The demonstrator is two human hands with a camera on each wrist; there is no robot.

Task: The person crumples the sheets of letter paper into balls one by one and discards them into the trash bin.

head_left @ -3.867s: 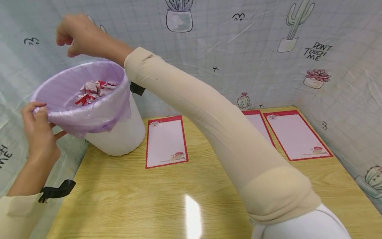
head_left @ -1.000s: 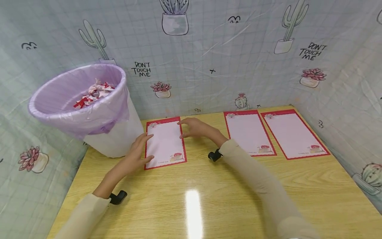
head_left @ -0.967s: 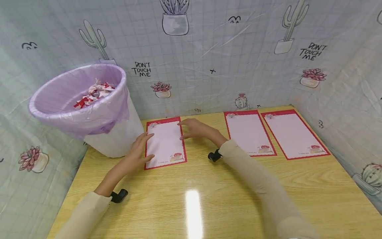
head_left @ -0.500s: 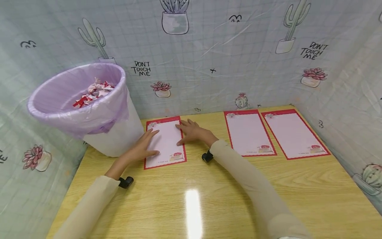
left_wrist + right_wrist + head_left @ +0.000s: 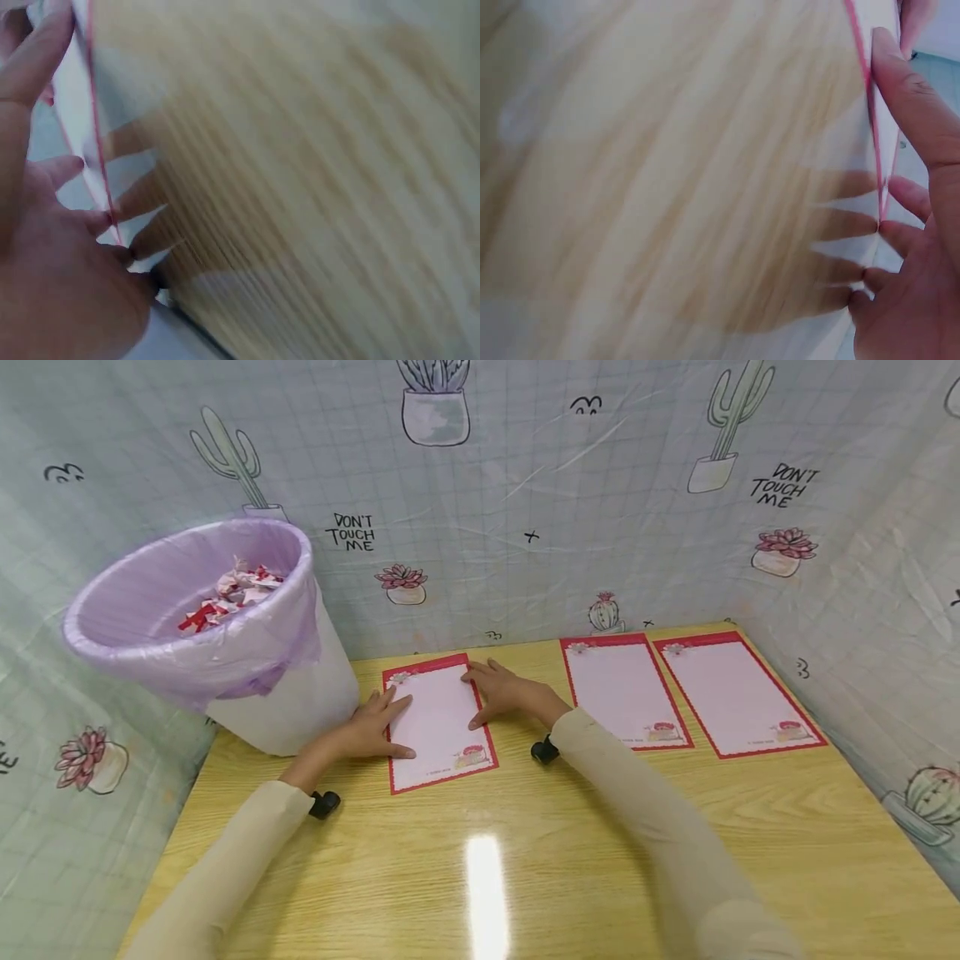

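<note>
The bin (image 5: pixel 318 693), white and lined with a purple bag (image 5: pixel 247 647), is the landmark here, with red and white torn paper scraps (image 5: pixel 236 593) lying inside it. The nearest sheet of paper (image 5: pixel 438 718), white with a red border, lies on the wooden table (image 5: pixel 405 860) just beside the bin. The left hand (image 5: pixel 367 732) is between the bin and that sheet, its fingers and thumb spread wide and reaching over the sheet's bin-side edge; whether its back brushes the bin, I cannot tell. The right hand (image 5: pixel 510 693) is across the sheet, farther from the bin, fingers also spread wide, with the thumb and fingertips at the edge away from the bin. Neither hand is curled around the paper. Two more red-bordered sheets lie side by side well apart from the bin, beyond the right hand: a middle sheet (image 5: pixel 622 689) and a far sheet (image 5: pixel 742 693), the farthest of all from the bin. A cloth (image 5: pixel 487 485) printed with potted cacti and writing hangs behind the bin.
</note>
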